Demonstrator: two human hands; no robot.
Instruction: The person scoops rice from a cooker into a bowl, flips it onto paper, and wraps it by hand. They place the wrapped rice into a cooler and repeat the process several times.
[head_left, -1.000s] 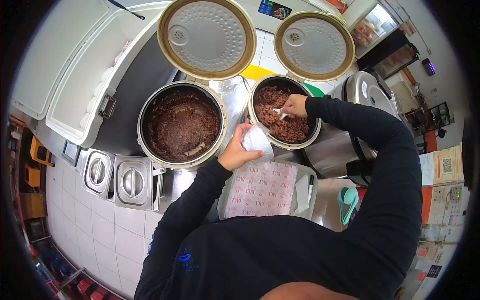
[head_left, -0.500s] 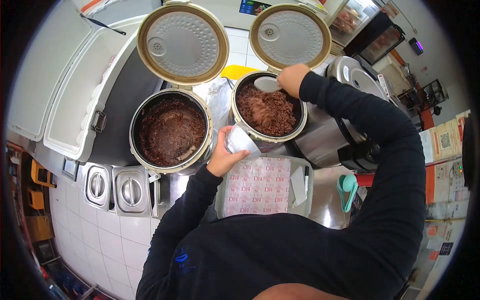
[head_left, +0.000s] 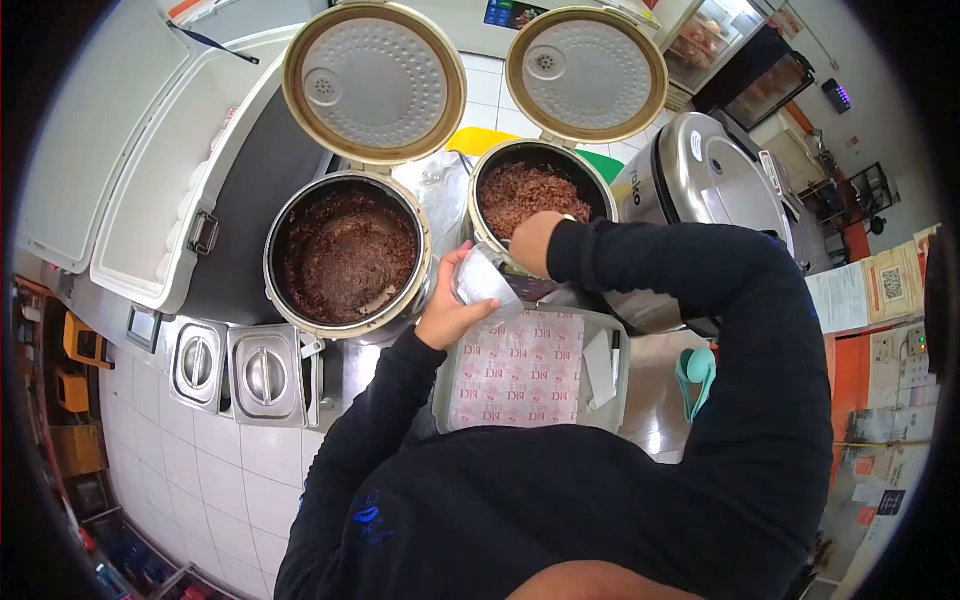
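Observation:
My left hand grips a small translucent white bowl, tilted, just in front of the right rice cooker. My right hand is closed at the near rim of that cooker, over the reddish-brown cooked rice. It holds the rice paddle seen a moment ago; the hand and sleeve now hide most or all of it. Below my hands is a tray with printed paper sheets, a white slip and a marker.
A left rice cooker stands open, with brown rice clinging inside. A closed steel cooker is at right. Lidded steel pans and an open white cooler box are at left. Teal tongs lie right of the tray.
My right hand has come down from the far side of the right cooker to its near rim, beside the bowl. My left hand and the bowl stay almost in place.

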